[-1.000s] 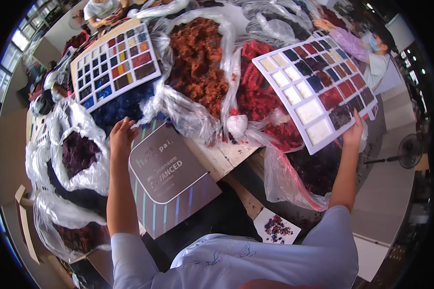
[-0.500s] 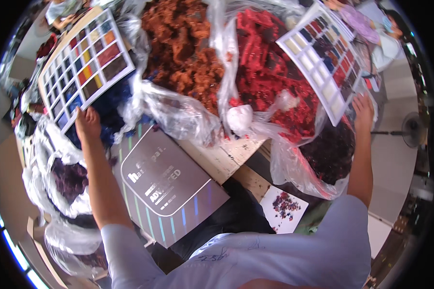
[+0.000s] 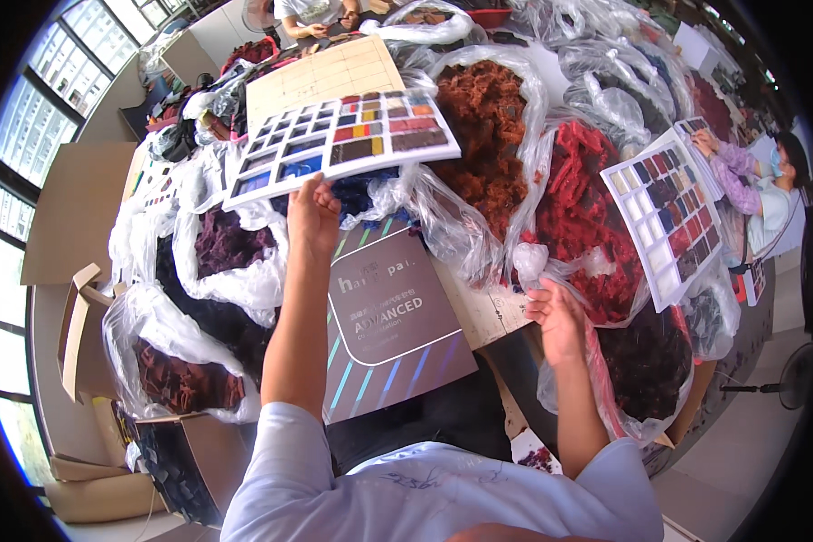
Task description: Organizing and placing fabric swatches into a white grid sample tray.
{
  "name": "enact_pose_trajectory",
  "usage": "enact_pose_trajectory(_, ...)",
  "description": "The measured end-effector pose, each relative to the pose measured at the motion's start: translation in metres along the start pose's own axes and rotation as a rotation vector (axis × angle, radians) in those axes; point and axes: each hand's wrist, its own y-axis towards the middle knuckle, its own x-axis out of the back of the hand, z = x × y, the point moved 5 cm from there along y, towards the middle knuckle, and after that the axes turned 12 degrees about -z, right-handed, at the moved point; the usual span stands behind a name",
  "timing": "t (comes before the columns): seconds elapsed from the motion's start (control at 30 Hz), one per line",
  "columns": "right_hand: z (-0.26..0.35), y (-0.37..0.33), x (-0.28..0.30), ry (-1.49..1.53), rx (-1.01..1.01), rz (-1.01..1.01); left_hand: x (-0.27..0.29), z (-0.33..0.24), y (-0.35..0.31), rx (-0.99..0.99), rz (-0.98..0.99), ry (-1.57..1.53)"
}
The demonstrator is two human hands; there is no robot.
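My left hand [image 3: 315, 217] pinches the near edge of a swatch board [image 3: 339, 144], a white panel with a grid of small coloured squares, mostly dark, red, yellow and blue. The board tilts above a bag of dark blue scraps [image 3: 361, 191]. My right hand [image 3: 557, 318] is empty, its fingers apart and slightly curled, near a knotted clump of clear plastic [image 3: 530, 262]. Beyond it, a second swatch board [image 3: 667, 217] leans on the bags at the right, apart from my hand. A grey printed box [image 3: 393, 316] lies between my forearms.
Open plastic bags hold rust-brown scraps [image 3: 483, 126], red scraps [image 3: 578, 199], dark scraps [image 3: 646, 361] and purple scraps [image 3: 230, 239]. A plain wooden panel [image 3: 325, 77] stands behind the left board. Cardboard boxes [image 3: 81, 217] are at the left. One co-worker [image 3: 772, 194] is at right, another [image 3: 316, 18] at the back.
The view has swung leftward. My right hand has come off the right swatch board and moved inward; the left board is now tilted flatter in my left hand.
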Motion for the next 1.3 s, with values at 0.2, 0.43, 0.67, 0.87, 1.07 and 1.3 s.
enact_pose_trajectory(0.2, -0.043, -0.013, -0.08, 0.271, -0.301, 0.028, 0.089, 0.034, -0.172, 0.083, 0.008, 0.033)
enact_pose_trajectory(0.43, -0.06, -0.057, -0.002, 0.045, -0.268, 0.248, 0.194, 0.098, -0.333, 0.296, -0.095, 0.182)
enact_pose_trajectory(0.67, -0.055, -0.005, 0.053, -0.164, -0.237, 0.185, 0.226, 0.059, -0.351, 0.425, 0.262, 0.805)
enact_pose_trajectory(0.87, -0.015, 0.041, 0.081, -0.399, -0.212, 0.171, 0.293, -0.141, -0.346, -0.26, -0.315, 1.089)
enact_pose_trajectory(1.07, -0.01, 0.072, 0.089, -0.692, -0.058, 0.199, 0.4, -0.283, -0.369, -0.808, -1.037, 1.787)
enact_pose_trajectory(1.3, 0.016, 0.064, -0.014, -0.975, 0.389, 0.099, 0.382, -0.302, -0.347, -0.794, -0.906, 1.792)
